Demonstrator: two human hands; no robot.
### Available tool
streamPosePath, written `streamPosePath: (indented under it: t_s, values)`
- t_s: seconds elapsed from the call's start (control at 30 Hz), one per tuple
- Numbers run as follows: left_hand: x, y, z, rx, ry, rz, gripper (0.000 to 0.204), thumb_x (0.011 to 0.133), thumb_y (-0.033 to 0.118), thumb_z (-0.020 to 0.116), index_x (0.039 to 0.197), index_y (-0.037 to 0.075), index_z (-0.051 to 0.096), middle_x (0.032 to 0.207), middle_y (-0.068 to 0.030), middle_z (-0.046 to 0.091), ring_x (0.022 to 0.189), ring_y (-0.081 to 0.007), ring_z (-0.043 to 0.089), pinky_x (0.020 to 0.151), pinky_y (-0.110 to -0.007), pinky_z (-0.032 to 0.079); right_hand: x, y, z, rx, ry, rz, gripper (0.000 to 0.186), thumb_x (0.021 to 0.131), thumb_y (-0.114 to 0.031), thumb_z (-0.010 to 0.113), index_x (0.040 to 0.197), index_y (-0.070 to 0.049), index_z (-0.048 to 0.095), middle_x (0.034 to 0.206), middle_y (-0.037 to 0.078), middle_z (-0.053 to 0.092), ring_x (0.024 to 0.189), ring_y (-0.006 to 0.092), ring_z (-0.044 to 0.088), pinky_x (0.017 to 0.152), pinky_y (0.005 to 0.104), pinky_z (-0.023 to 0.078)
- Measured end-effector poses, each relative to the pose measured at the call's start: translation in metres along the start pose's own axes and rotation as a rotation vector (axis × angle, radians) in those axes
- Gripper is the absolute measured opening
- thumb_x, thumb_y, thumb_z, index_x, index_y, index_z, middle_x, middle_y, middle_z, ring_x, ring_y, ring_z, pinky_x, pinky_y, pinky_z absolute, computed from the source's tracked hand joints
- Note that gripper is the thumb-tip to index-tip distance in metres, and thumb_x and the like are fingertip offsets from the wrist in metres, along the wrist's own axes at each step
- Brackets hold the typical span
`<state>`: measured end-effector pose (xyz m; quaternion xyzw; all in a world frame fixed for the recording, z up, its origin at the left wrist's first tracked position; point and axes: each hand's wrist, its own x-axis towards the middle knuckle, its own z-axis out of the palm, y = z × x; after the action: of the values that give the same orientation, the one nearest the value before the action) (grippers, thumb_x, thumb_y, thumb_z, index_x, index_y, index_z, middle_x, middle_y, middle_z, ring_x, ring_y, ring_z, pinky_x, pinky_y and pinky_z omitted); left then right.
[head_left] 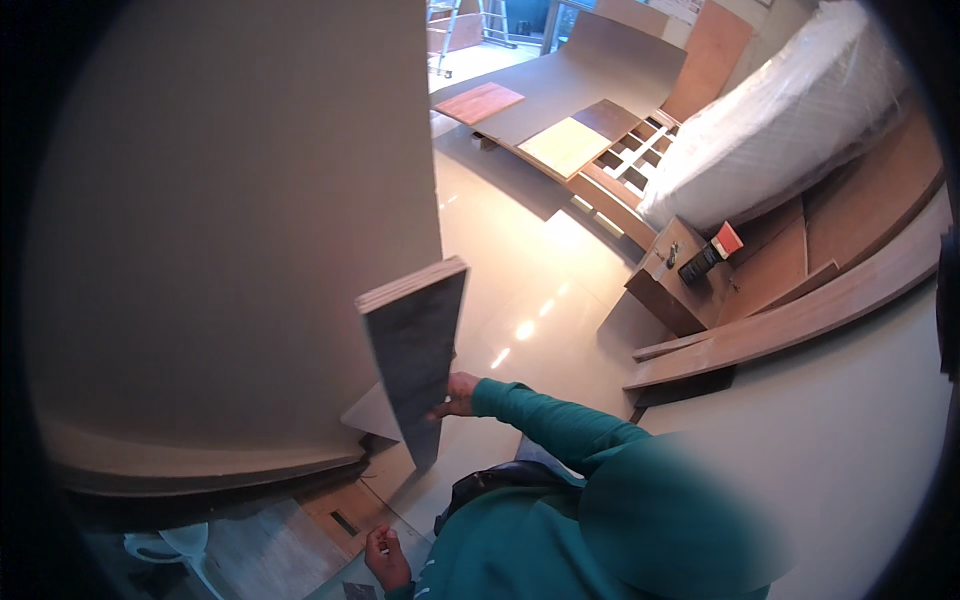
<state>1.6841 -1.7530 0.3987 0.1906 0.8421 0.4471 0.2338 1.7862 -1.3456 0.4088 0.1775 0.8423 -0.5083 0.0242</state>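
Note:
My right hand [458,396] grips a plywood board [418,355] near its lower part, with the thumb across its dark face. The board stands on end, slightly tilted, and its pale layered edge shows at the top. Low in the view, my left hand [388,558] is held apart from the board, its fingers curled in toward the thumb. Whether anything small is between those fingers cannot be made out. A large grey panel [230,230] rises just left of the plywood board.
A white plastic item with a handle [185,545] lies at lower left. On the right, a wooden box [665,285] carries a black bottle with a red top [710,254]. Behind are a plastic-wrapped bundle [770,120], a slatted frame [640,155], loose boards [568,146] and a ladder [442,38].

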Motion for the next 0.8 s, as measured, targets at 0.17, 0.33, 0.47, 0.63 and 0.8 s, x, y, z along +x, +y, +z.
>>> streamPosePath:
  t_s: [0.17,0.33,0.47,0.63,0.8]
  values:
    - [0.015,0.056,0.036,0.000,-0.148,0.020,0.021,0.089,0.018,0.060,0.092,-0.002,0.062,0.072,-0.0050,0.063,0.068,-0.0153,0.060,0.067,-0.030,0.048,-0.061,0.040,-0.027,0.460,0.135,0.005,0.044,0.080,-0.023,0.077,0.120,-0.010,0.064,0.121,0.010,0.063,0.112,0.0264,0.057,0.100,0.0394,0.043]
    - [0.040,0.112,0.100,0.113,-0.317,0.081,0.017,0.087,0.013,0.057,0.094,-0.001,0.063,0.079,-0.0091,0.064,0.074,-0.0163,0.062,0.068,-0.031,0.050,-0.101,0.061,-0.074,0.427,0.391,-0.024,0.036,0.083,-0.022,0.075,0.115,-0.009,0.065,0.109,0.005,0.066,0.103,0.0194,0.059,0.094,0.0348,0.047]
    - [0.049,0.181,0.176,0.116,-0.532,0.202,0.018,0.089,0.015,0.056,0.098,0.001,0.064,0.091,-0.0092,0.064,0.079,-0.0165,0.062,0.070,-0.033,0.052,-0.139,0.064,-0.147,0.651,0.643,-0.009,0.029,0.087,-0.024,0.070,0.109,-0.005,0.064,0.095,0.001,0.066,0.089,0.0109,0.058,0.083,0.0294,0.048]
    - [0.058,0.280,0.294,-0.003,-0.844,0.007,0.038,0.096,0.036,0.054,0.113,0.002,0.060,0.107,-0.0099,0.063,0.087,-0.0183,0.062,0.074,-0.034,0.052,-0.176,0.053,-0.248,0.804,1.154,-0.080,0.028,0.090,-0.023,0.068,0.109,-0.003,0.063,0.092,0.000,0.065,0.085,0.0086,0.056,0.078,0.0278,0.047]
    - [0.081,0.362,0.394,-0.249,-1.046,-0.299,0.082,0.091,0.070,0.042,0.136,0.002,0.042,0.126,-0.0159,0.056,0.104,-0.0256,0.059,0.086,-0.041,0.050,-0.202,0.061,-0.325,0.846,1.371,-0.324,0.029,0.090,-0.024,0.069,0.110,-0.005,0.063,0.092,-0.002,0.063,0.083,0.0070,0.054,0.078,0.0248,0.046]
